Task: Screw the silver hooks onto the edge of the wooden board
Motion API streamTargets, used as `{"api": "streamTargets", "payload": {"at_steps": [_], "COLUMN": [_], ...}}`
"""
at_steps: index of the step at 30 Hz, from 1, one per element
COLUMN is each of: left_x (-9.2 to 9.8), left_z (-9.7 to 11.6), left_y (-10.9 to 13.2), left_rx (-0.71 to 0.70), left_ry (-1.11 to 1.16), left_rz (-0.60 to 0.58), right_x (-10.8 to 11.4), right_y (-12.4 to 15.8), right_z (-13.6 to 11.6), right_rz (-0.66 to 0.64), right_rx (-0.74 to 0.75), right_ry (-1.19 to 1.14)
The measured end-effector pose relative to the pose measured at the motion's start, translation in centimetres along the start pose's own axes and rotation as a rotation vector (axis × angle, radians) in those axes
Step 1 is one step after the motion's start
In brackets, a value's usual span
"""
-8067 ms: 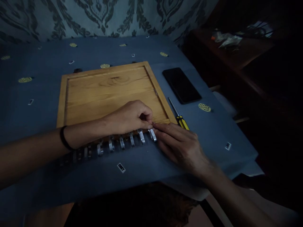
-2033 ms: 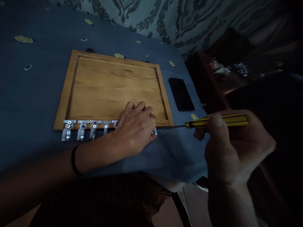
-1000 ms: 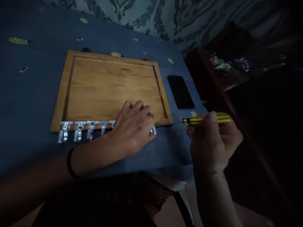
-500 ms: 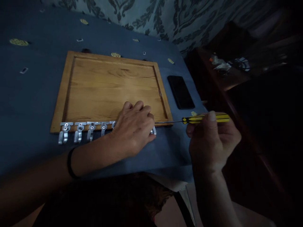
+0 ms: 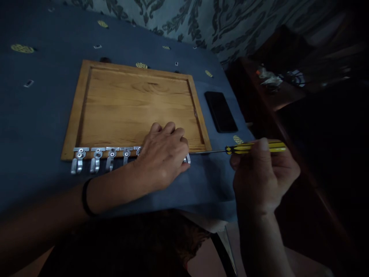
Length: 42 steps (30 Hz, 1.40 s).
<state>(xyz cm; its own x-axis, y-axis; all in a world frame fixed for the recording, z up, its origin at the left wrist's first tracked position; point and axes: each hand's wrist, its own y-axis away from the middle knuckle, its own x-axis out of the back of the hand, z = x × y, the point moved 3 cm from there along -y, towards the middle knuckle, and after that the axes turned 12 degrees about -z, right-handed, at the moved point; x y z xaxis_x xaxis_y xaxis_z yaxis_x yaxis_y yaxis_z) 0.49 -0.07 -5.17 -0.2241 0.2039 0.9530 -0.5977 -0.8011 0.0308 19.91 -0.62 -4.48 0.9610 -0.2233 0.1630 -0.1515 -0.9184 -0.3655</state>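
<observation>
1 yellow-handled screwdriver [image 5: 240, 149] (black-striped) lies in the right hand [image 5: 263, 175].

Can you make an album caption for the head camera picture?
The left hand rests over metal hooks along the wooden board; the right hand holds a yellow screwdriver.

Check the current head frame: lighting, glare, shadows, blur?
Head view: dim overall, far right nearly black, wooden board among the better-lit areas; head view: small bright glints on the metal hooks, dark shadow on the tablecloth between left hand and right hand; head view: lower-left forearm looks soft, screwdriver tip can't be made out.
</observation>
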Motion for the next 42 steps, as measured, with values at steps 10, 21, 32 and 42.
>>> {"api": "streamTargets", "payload": {"at_steps": [10,21,32,42], "left_x": [0.2,0.0,0.1,0.1], "left_z": [0.0,0.0,0.1,0.2], "left_y": [0.0,0.1,0.1,0.0], "left_rx": [0.009,0.000,0.004,0.013], "left_ry": [0.013,0.011,0.005,-0.032], "left_rz": [-0.012,0.014,-0.003,0.000], "right_x": [-0.6,-0.4,-1.9,-3.6], "right_y": [-0.3,0.2,-0.9,-4.3], "right_z": [0.3,-0.9,-3.5,-3.6], "right_rz": [0.073,-0.034,-0.254,-0.708], "right_rx": [-0.033,0.147,0.172,0.166], "right_ry": [-0.103,0.091,0.022,-0.135]}}
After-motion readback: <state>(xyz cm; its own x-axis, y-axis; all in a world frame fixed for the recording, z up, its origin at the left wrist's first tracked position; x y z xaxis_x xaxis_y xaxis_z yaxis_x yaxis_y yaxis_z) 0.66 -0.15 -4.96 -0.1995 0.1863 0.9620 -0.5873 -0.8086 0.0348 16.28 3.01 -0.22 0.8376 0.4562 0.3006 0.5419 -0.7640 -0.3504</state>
